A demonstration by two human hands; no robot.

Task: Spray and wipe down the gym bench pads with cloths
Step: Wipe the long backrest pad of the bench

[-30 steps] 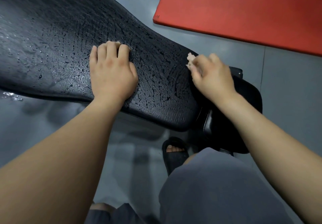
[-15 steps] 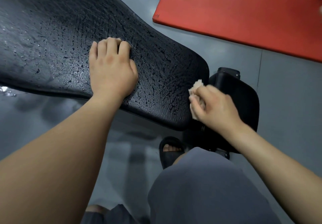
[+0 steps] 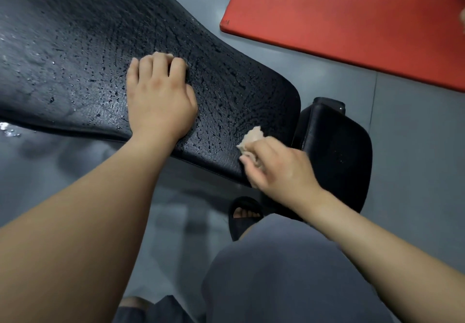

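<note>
The long black bench pad (image 3: 75,46) runs from the upper left to the centre, its surface covered in spray droplets. My left hand (image 3: 158,99) rests on the pad with its fingers curled, and a sliver of pale cloth (image 3: 163,53) shows at the fingertips. My right hand (image 3: 279,169) grips a crumpled pale cloth (image 3: 251,136) against the pad's near right corner. A smaller black seat pad (image 3: 337,151) sits just right of that hand.
A red floor mat (image 3: 339,21) lies on the grey floor at the upper right. My foot in a black sandal (image 3: 242,217) stands under the pad's end, and my grey-clad knee (image 3: 289,272) is below it. A wet patch (image 3: 8,130) glints on the floor at the left.
My right hand has dragged its cloth from the far edge of the pad's end across to the near corner. My left hand has stayed in place.
</note>
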